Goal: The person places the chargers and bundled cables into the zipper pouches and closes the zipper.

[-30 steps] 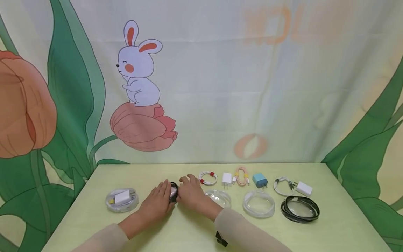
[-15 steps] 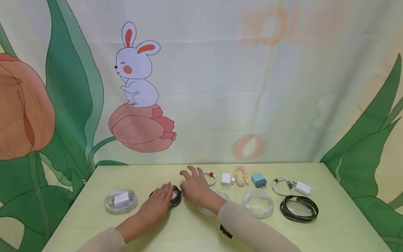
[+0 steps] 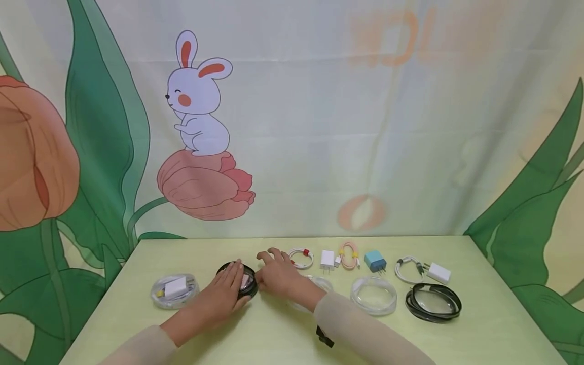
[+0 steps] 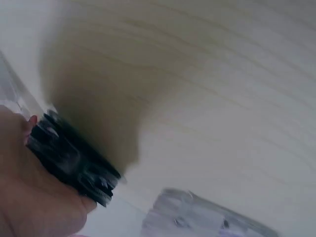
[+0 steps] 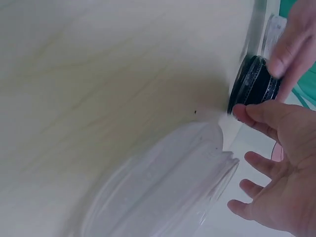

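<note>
A round clear zip pouch with black edging [image 3: 248, 290] lies on the table between the two hands, something pale pink showing inside. Over its top rests the left hand [image 3: 219, 295], fingers straight and together, thumb along the near side. At the pouch's right edge is the right hand [image 3: 279, 278]; in the right wrist view its thumb and index fingertips [image 5: 239, 111] pinch the zip edge while the other fingers spread apart. The zip pull itself is hidden by the fingertips. In the left wrist view the pouch's black side [image 4: 74, 158] shows beside the palm.
Left stands a filled clear pouch [image 3: 157, 296] with a white charger. Behind and right lie a red-tied white cable [image 3: 311, 263], white charger [image 3: 327, 259], pink cable [image 3: 349, 255], blue charger [image 3: 375, 261], grey-tied cable [image 3: 409, 268], another white charger [image 3: 440, 272], clear pouches [image 3: 374, 309] and a black-edged pouch [image 3: 433, 317].
The right hand moved slightly outward and up, then back down against the pouch's edge. The left hand and pouch shifted a little to the left, uncovering more of the black edging.
</note>
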`<state>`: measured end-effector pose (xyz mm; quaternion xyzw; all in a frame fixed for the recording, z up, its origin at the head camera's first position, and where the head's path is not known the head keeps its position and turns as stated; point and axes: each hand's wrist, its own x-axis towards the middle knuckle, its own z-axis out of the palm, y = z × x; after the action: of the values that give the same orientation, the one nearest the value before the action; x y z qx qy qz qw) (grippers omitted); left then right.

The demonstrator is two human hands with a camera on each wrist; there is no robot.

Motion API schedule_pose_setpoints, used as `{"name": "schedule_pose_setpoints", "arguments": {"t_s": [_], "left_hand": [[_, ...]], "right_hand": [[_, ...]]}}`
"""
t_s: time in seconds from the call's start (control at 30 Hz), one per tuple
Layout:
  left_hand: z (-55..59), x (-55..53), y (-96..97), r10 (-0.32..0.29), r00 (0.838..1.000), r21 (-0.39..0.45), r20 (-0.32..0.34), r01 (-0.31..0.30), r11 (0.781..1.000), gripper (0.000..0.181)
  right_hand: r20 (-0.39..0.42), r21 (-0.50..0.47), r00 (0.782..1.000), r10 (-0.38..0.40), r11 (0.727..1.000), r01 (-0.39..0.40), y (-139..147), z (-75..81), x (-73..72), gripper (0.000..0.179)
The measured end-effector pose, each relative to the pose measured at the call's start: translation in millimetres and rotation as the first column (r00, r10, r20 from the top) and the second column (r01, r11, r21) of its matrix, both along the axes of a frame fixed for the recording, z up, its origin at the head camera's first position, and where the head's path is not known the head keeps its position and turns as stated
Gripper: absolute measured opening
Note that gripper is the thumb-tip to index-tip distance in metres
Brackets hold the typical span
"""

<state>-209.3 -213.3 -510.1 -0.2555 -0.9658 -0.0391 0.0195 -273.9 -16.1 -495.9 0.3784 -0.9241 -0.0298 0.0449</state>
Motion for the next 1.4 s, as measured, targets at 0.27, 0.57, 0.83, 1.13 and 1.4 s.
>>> {"name": "schedule_pose_setpoints", "arguments": {"t_s": [0.27,0.57,0.83,1.13,1.4], "left_hand": [[-5.3,-5.1,12.0,0.058,0.992,-0.015,-0.115,-0.060,0.998,0.062],[-5.4,-0.8,10.2,-0.161,0.941,-0.104,-0.297,0.136,0.985,0.039],[13.7,1.8,-4.3,-0.262,0.951,-0.114,-0.162,0.246,0.963,0.048],[1.7,-8.5,0.9,-0.073,0.994,0.022,-0.083,0.075,0.997,0.060],[-2.1,0.5,-3.6,-0.165,0.965,-0.068,-0.204,0.155,0.986,0.050]], "right_hand": [[0.057,-0.022,0.998,0.024,0.999,-0.023,2,-0.5,2.4,0.009],[0.019,-0.005,1.000,-0.006,1.000,0.006,10,1.2,-8.5,0.006],[0.049,0.000,0.999,-0.019,1.000,0.019,4,1.4,-11.6,0.007],[0.129,-0.040,0.992,-0.001,0.999,0.007,-10,8.6,10.8,0.008],[-0.010,-0.008,0.996,-0.086,0.996,0.085,-4,4.0,4.2,0.008]]}}
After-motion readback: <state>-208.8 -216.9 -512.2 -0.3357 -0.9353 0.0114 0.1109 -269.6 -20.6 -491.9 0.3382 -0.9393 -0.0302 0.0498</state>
